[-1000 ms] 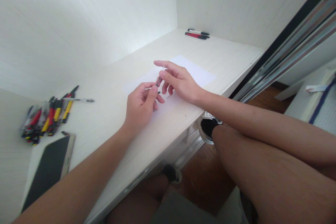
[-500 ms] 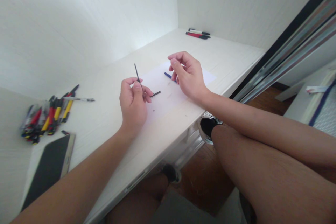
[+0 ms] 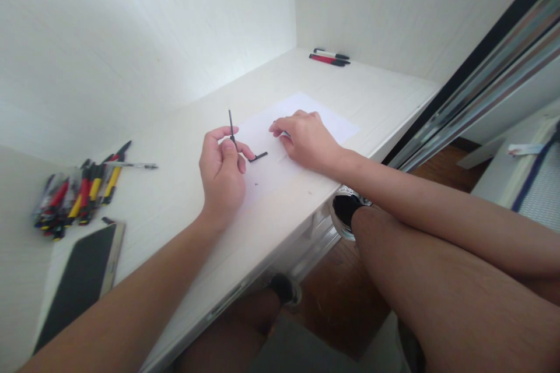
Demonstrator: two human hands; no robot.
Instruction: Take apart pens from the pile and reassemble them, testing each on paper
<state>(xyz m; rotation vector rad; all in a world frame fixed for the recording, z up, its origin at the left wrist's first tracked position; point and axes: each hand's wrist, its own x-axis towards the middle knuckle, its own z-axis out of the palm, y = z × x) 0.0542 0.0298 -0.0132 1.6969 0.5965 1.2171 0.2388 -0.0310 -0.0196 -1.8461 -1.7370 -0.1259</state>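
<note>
My left hand point(image 3: 223, 172) pinches a thin dark pen refill point(image 3: 231, 122) between thumb and fingers, its narrow end pointing up. By those fingertips, a small black pen cap with a clip point(image 3: 259, 156) lies on a white sheet of paper point(image 3: 326, 113). Over the paper, my right hand point(image 3: 306, 139) is palm down, with its fingers curled around a blue pen barrel point(image 3: 286, 133). Only a sliver of the barrel shows; the hand hides the rest. A tiny dark bit point(image 3: 256, 184) is on the paper nearer the front edge.
A pile of red, yellow and clear pens point(image 3: 83, 192) lies at the left, with a clear pen point(image 3: 135, 165) jutting out. A phone point(image 3: 81, 274) rests beside my left forearm. A red pen point(image 3: 326, 60) and a white pen point(image 3: 332, 53) are near the back corner.
My right hand has turned palm down and lowered onto the blue pen barrel, covering most of it. My left hand keeps the refill in nearly the same place.
</note>
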